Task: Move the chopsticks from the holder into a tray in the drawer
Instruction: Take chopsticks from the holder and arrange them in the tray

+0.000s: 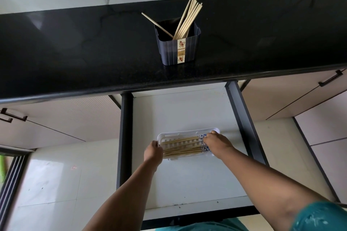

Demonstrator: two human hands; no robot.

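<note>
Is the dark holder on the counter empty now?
No, the holder still has a bunch of chopsticks standing in it, leaning right, with one leaning left.

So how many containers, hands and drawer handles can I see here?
Containers: 2, the dark holder and the white tray
Hands: 2, the left hand and the right hand
Drawer handles: 2, one left, one right
Total: 6

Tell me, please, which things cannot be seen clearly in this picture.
- Head view: the right hand covers the patterned ends of the chopsticks in the tray, so its grip is unclear.
- The left hand hides the tray's left edge.
- The holder wall hides the lower ends of its chopsticks.
- The holder's label text is too small.
</note>
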